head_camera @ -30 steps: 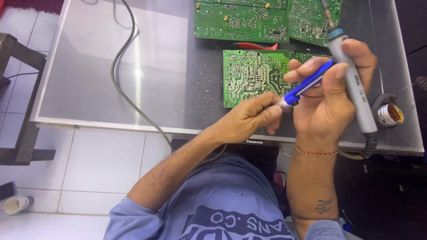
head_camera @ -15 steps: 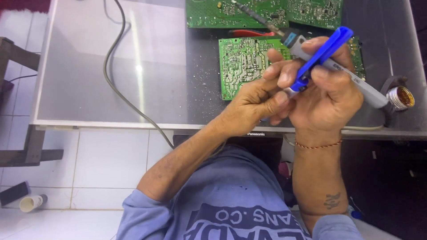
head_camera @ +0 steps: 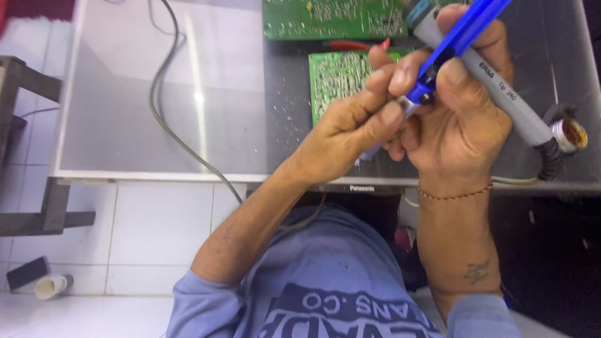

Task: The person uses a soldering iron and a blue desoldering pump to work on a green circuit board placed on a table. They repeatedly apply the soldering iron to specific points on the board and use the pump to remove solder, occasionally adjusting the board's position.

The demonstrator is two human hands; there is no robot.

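My right hand [head_camera: 466, 119] is closed around both the grey iron [head_camera: 501, 87] and the blue pump [head_camera: 460, 40], held above the green board [head_camera: 338, 81]; my left hand [head_camera: 350, 134] pinches the pump's lower end with fingertips shut. I'd keep the iron's tip away from my fingers and press steadily. Since half a second ago, both hands have risen closer to the camera, covering more of the board.

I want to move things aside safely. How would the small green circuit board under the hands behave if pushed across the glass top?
The green circuit board looks thin, flat and rigid, so it should probably slide rather than flex or roll. The glass top appears smooth, so little grip.
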